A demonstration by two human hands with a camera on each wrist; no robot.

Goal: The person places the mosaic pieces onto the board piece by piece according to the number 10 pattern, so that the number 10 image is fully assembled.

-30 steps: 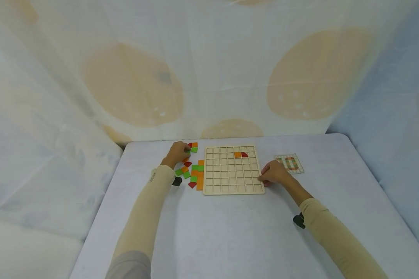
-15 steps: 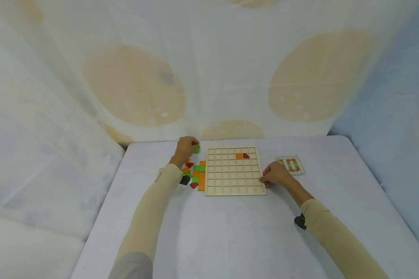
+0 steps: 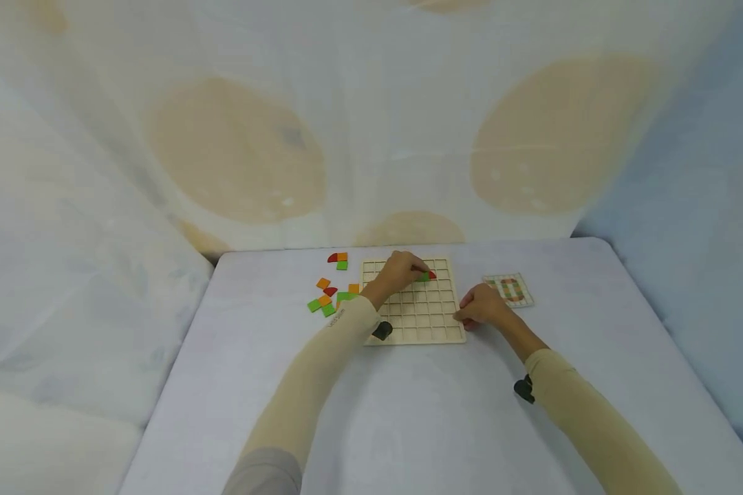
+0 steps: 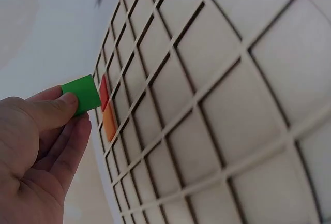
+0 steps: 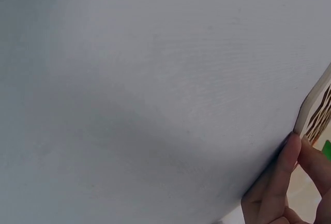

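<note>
Head view: the left hand [image 3: 397,269] reaches over the wooden grid board [image 3: 436,323] near its far edge, on the table [image 3: 408,412]; the right hand [image 3: 481,306] rests on the board's right near corner.

Left wrist view: thumb and fingers pinch a green square tile [image 4: 81,95], just beside the seated red tile [image 4: 104,92] and orange tile [image 4: 109,122].

Right wrist view: curled fingers [image 5: 279,177] press the board's edge.

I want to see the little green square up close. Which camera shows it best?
The left wrist view: the green tile is big and sharp, pinched by the left hand. The head view shows only a tiny green speck; the right wrist view shows a green sliver.
</note>
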